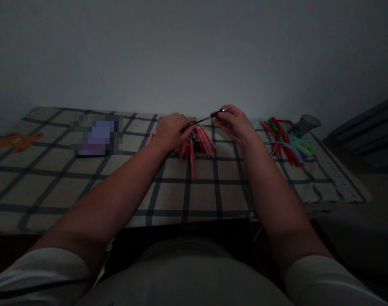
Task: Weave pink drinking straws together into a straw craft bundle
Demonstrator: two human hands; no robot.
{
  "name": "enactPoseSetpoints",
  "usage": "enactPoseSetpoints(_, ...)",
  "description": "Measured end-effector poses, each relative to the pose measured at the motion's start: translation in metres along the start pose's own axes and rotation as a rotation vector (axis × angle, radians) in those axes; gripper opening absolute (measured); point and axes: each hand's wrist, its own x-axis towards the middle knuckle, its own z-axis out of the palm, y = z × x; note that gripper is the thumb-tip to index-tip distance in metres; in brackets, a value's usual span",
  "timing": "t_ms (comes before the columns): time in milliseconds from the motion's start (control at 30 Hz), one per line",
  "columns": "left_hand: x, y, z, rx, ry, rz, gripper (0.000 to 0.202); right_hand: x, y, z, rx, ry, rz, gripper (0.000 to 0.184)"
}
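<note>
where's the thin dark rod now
In the head view, just right of centre, the thin dark rod spans from the left hand to the right hand, by the pink sticks.

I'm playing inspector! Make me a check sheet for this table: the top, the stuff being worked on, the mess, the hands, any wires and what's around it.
Surface: checked cloth, dark stripes on pale.
Job's things: slim dark stick, held up slantwise; pink and red sticks piled below.
Clutter: orange thing and pixelated flat thing at left; colourful strips and cup at right.
Hands: left hand and right hand hold the slim dark stick between them.
Cables: thin pale line below the table edge; too dim to tell.
Surroundings: plain wall behind.
</note>
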Motion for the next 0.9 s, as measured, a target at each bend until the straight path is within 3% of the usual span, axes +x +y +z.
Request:
enactPoseSetpoints(500,-0.001,0.003,-0.002,-0.013,-0.024,0.032,0.048,-0.005,0.009,0.013,-0.008,-0.121,0.045,0.045)
enactPoseSetpoints(900,0.0,0.002,-0.001,-0.05,-0.02,0.024,0.052,-0.005,0.005,0.017,0.01,-0.061,0.031,0.049)
